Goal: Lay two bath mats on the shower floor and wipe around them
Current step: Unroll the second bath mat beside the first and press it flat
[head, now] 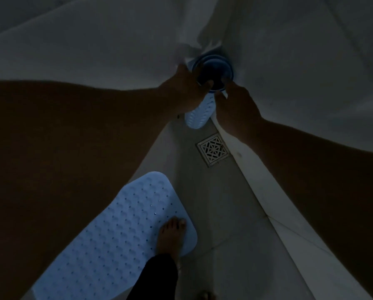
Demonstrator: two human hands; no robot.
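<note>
the scene is dim. both arms reach far into the corner of the shower. the left hand and the right hand meet at a second bath mat, pale and studded, which hangs or stands on end between them just beside the far wall; only its lower rounded end shows below the hands. the left hand's fingers curl over the mat's upper part, and the right hand's fingers close on its right edge, so both seem to hold it, though the light is too poor to see the grip clearly. just behind the hands sits a dark blue round bucket, its rim touching or nearly touching the fingertips. a white curtain gathers down to the left of the bucket.

on the near floor lies the first bath mat, light blue, flat, with rows of bumps and small holes. a bare foot stands on its right corner. a square patterned floor drain sits between the two mats, near the right wall's base.
</note>
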